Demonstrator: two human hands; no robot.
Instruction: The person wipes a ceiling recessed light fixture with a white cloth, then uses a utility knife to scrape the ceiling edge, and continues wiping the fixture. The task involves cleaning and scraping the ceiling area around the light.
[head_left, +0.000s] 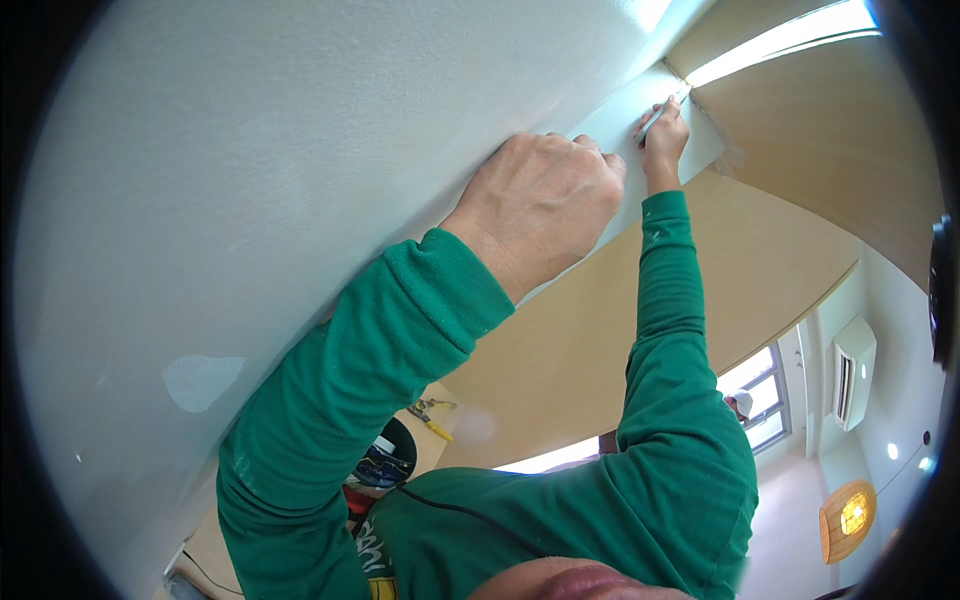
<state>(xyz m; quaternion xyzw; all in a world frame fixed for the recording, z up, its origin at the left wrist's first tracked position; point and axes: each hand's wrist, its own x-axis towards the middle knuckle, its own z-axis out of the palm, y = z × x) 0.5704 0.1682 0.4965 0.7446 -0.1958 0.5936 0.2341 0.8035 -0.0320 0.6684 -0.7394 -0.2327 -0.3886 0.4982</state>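
My left hand [545, 205] is curled into a fist beside the white wall, with its back toward me. Its fingertips are hidden, so I cannot see what they may hold. Farther up and to the right, my right hand [667, 137] grips a slim pale tool [655, 120] with a dark lower end; its exact kind is unclear. The tool's tip points at the corner where a narrow white strip [705, 140] meets light wood panels [830, 120]. Green sleeves cover both forearms.
The white wall [220, 200] fills the left side. Below my left arm are yellow-handled pliers [432, 418] and a dark round container [400, 450]. A wood panel [570, 340] spans the middle. Right: an air conditioner [853, 373], a woven lamp [847, 520] and a person in a cap [741, 404].
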